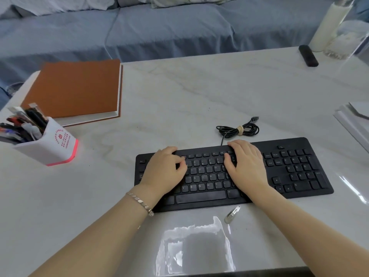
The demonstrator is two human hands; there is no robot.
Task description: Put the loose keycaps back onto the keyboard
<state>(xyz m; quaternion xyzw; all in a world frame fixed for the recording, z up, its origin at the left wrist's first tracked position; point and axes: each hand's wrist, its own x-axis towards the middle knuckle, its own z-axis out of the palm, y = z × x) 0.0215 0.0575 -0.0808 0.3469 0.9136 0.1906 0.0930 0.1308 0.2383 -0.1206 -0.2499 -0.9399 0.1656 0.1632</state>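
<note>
White marble table [179,92] is seen before a blue sofa [159,33]; the black keyboard [299,176] is placed toward 5 o'clock. The right hand [247,166] is laid flat at its 12 o'clock edge, fingers together. The left hand [162,170] is set at 9 o'clock, fingers bent onto keys; any pinch cannot be told.

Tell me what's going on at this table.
A person has both hands on the black keyboard on the table. The left hand rests over the left keys with fingers curled; whether it holds a keycap is hidden. The right hand lies flat over the keys right of the middle. The cable sits coiled behind the keyboard, unplugged. No loose keycaps show on the table.
</note>
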